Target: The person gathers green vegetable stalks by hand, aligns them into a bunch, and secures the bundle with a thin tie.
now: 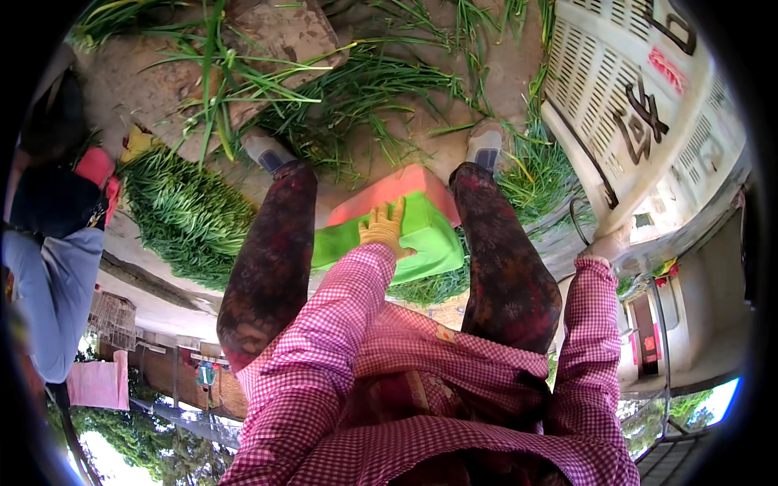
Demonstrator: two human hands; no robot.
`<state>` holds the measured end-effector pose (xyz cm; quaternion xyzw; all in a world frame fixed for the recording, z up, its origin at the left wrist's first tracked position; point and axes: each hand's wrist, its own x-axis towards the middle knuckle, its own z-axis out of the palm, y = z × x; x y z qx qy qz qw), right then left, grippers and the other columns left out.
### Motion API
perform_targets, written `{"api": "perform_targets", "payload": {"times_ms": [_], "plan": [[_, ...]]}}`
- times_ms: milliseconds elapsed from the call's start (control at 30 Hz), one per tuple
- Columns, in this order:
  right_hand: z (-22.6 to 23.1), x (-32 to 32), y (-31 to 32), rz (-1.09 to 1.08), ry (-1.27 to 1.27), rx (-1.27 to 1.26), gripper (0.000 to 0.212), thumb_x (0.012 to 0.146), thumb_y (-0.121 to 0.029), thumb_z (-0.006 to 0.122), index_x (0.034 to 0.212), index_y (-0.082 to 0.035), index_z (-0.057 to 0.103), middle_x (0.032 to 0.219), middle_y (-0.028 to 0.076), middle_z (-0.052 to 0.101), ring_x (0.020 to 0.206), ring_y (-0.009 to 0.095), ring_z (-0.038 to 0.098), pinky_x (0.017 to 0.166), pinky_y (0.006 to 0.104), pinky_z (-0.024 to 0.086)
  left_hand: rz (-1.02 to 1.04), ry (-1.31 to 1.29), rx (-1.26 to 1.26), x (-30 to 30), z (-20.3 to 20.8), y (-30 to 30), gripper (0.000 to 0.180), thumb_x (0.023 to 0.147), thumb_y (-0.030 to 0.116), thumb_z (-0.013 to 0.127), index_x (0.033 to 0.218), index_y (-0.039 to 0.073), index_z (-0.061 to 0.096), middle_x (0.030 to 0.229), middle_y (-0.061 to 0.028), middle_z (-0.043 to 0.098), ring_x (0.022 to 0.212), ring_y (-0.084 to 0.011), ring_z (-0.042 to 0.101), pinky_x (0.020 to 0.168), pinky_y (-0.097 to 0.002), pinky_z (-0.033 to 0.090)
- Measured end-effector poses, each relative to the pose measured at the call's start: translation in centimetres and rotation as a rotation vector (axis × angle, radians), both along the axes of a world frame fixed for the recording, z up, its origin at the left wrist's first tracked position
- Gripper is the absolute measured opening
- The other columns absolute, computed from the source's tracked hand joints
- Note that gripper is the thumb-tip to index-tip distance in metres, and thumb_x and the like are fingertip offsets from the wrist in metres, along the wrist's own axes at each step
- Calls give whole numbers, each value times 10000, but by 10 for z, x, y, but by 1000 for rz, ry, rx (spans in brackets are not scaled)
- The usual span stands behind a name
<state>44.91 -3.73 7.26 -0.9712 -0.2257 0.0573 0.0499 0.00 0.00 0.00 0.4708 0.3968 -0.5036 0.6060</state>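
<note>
My left hand (382, 230), in a yellow glove, lies with fingers spread on a green and pink block (433, 235) between my legs. The block is green on the near part and pink on the far part. My right hand (613, 243) is at the near corner of a large white slotted plastic crate (640, 121) on the right and grips its rim. The fingers of that hand are mostly hidden by the crate. The crate has dark markings and a red label on its side.
Long green leafy stalks (356, 89) lie scattered on the ground ahead, partly over a flat board (284, 36). A thick pile of cut greens (182, 206) is at the left, with more greens (531, 174) beside the crate. Another person (57, 267) sits at far left.
</note>
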Motion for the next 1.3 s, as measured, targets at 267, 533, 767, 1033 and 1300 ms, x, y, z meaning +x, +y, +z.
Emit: {"api": "perform_targets", "payload": {"times_ms": [267,533,767,1033,1300], "plan": [[2,-47,48,-214,184,391,344,940,-173,408,1181,22,556,1001,150,612,821,228,599,710,339,504,-41,-233,84,17,-32,-14,1170,641,539,746,1477,162,19,1396,-136,358,1291,-289,365,1060,-508,267],[3,-22,24,170,-105,51,310,888,-64,472,1167,43,555,1000,170,628,820,265,618,719,374,526,-190,-396,273,55,-22,-32,1119,632,533,741,1457,67,146,1143,-133,523,1049,-271,517,885,-470,394],[3,0,4,554,-422,-176,373,837,17,515,1210,38,520,1004,205,629,856,309,625,742,377,515,-166,-938,108,66,-77,2,855,668,507,729,1332,66,421,1046,-150,601,1008,-235,582,817,-446,457],[-20,-28,31,445,175,418,335,961,-175,421,1170,41,569,1028,174,646,906,272,624,818,371,481,-343,-718,487,106,-139,115,447,717,389,673,1040,83,626,939,-154,660,900,-274,642,760,-414,496],[-17,-43,49,383,-227,127,441,951,-457,326,1146,-165,593,951,194,651,854,401,620,711,478,488,-62,-847,895,101,8,142,333,775,268,627,1088,156,650,1047,-117,661,1016,-284,615,860,-393,471]]}}
